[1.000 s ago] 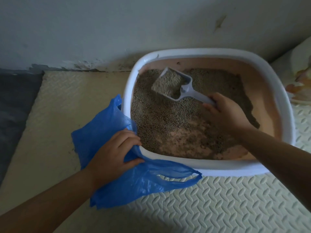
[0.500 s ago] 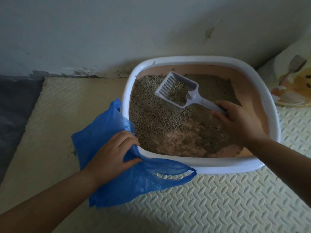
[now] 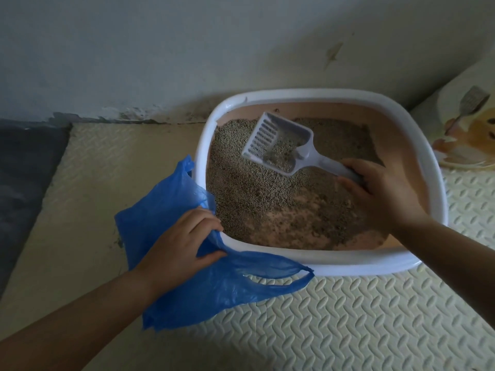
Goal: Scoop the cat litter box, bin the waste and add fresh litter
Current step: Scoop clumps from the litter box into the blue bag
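Observation:
A white-rimmed litter box [image 3: 316,262] with a pinkish inside stands against the wall, partly covered with grey litter [image 3: 249,188]; bare patches of its floor show near the front. My right hand [image 3: 380,196] grips the handle of a white slotted scoop [image 3: 278,143], which is raised over the litter with a small clump of grains in its bowl. My left hand [image 3: 182,245] holds the edge of a blue plastic bag [image 3: 187,298] against the box's front-left corner. The bag lies crumpled on the mat.
A cream embossed foam mat [image 3: 348,322] covers the floor under everything. A dark grey rug [image 3: 24,178] lies at the left edge. A white litter sack [image 3: 471,129] with an orange print leans at the right. The wall stands just behind the box.
The scoop has lifted out of the litter and most grains have sifted through its slots, leaving a small clump. The left hand and bag have stayed in place.

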